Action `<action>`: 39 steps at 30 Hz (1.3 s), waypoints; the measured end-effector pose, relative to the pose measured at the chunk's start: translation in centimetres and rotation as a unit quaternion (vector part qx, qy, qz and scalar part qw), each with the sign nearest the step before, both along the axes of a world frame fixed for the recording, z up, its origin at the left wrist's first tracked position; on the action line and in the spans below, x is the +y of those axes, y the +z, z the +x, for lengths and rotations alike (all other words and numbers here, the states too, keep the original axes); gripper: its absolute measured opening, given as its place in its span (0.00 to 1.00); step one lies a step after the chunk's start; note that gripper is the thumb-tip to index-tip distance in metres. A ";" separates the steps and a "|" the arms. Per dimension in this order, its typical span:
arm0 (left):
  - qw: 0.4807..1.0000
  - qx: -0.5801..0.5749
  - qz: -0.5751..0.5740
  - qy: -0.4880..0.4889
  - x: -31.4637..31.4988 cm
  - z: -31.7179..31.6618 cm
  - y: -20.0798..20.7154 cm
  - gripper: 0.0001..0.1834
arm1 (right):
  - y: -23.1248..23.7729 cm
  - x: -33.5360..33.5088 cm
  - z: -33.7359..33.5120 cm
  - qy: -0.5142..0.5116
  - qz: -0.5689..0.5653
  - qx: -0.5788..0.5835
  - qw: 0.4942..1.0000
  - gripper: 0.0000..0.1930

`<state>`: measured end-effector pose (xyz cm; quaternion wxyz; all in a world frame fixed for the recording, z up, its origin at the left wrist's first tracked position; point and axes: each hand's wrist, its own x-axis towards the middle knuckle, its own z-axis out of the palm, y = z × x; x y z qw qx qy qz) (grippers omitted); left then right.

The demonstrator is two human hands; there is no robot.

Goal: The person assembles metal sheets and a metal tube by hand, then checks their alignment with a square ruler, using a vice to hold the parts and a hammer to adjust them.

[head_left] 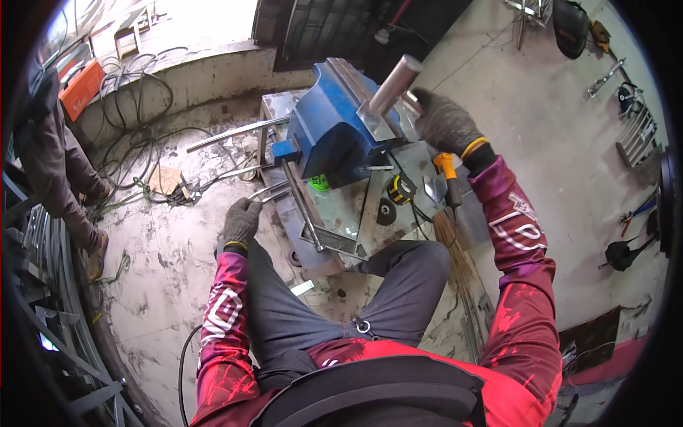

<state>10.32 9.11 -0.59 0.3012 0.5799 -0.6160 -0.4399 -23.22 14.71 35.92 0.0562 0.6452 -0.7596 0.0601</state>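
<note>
My right hand (447, 122), in a dark knit glove, is closed round the short visible part of the handle of a hammer (395, 85). Its thick cylindrical steel head is over the top of a large blue bench vise (334, 117). Gloved too, my left hand (242, 222) is near my left knee, its fingers wrapped round the end of a thin forked metal piece, perhaps tongs (270, 191). This points toward the vise's handle side. The vise is mounted on a low metal table (348, 206), between my legs and the wall.
On the table are a yellow-black tape measure (400, 189), a dark disc (386, 211) and a steel angle piece (334, 240). An orange-yellow handled tool (446, 167) and a broom (448, 231) lie to the right. Cables (139, 135) and another person's legs (64, 174) are left.
</note>
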 end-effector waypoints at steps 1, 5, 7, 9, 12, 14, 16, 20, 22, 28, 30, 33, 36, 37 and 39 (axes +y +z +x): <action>0.999 0.042 -0.010 -0.007 -0.4 -1.0 -1.8 0.19 | 0.5 -0.2 0.5 0.014 0.014 0.011 1.000 0.27; 0.995 0.037 -0.001 -0.093 -0.4 -5.6 -5.2 0.20 | 0.0 -0.5 -0.8 0.034 -0.013 -0.004 0.999 0.28; 0.981 -0.106 -0.009 -0.164 0.1 -6.9 -6.1 0.21 | -0.1 0.2 0.0 0.046 0.025 0.043 0.998 0.29; 0.980 -0.050 0.034 -0.188 0.1 -7.7 -5.6 0.21 | -0.1 0.5 -1.1 0.067 -0.010 0.029 0.997 0.29; 0.977 -0.024 0.047 -0.207 0.2 -7.6 -5.8 0.20 | 0.3 1.8 0.0 -0.012 -0.012 -0.006 1.000 0.29; 0.975 -0.034 0.032 -0.217 0.2 -7.4 -6.1 0.20 | -0.3 2.3 -1.2 0.038 0.004 0.035 0.999 0.29; 0.974 -0.037 0.047 -0.218 0.4 -7.4 -5.6 0.20 | 1.0 2.8 0.1 0.002 0.034 0.022 0.999 0.29; 0.973 -0.043 0.042 -0.223 0.7 -7.1 -6.9 0.20 | -0.2 3.5 0.2 0.012 0.041 0.030 0.999 0.28; 0.975 -0.044 0.032 -0.216 0.5 -7.3 -7.0 0.21 | 1.6 4.0 0.4 0.024 0.025 -0.013 0.999 0.31; 0.972 -0.048 0.037 -0.227 -0.2 -8.0 -7.6 0.22 | 2.1 4.5 -1.0 0.050 -0.075 -0.028 0.996 0.32; 0.971 -0.046 0.036 -0.233 -0.5 -8.4 -7.4 0.21 | 0.9 4.7 -1.1 0.035 -0.037 -0.038 0.998 0.31; 0.973 -0.052 0.035 -0.222 0.0 -6.8 -8.6 0.21 | -0.2 5.3 1.2 0.018 0.046 0.037 0.998 0.29; 0.973 -0.051 0.020 -0.223 -0.1 -7.9 -7.8 0.20 | -0.7 5.2 -0.8 0.059 -0.034 0.000 0.998 0.29; 0.972 -0.057 0.015 -0.229 0.1 -8.1 -7.4 0.19 | -0.8 5.2 -0.9 0.067 -0.076 -0.020 0.995 0.29; 0.971 -0.063 0.024 -0.231 0.4 -7.8 -7.2 0.19 | -0.2 5.1 0.8 0.019 0.008 0.009 1.000 0.29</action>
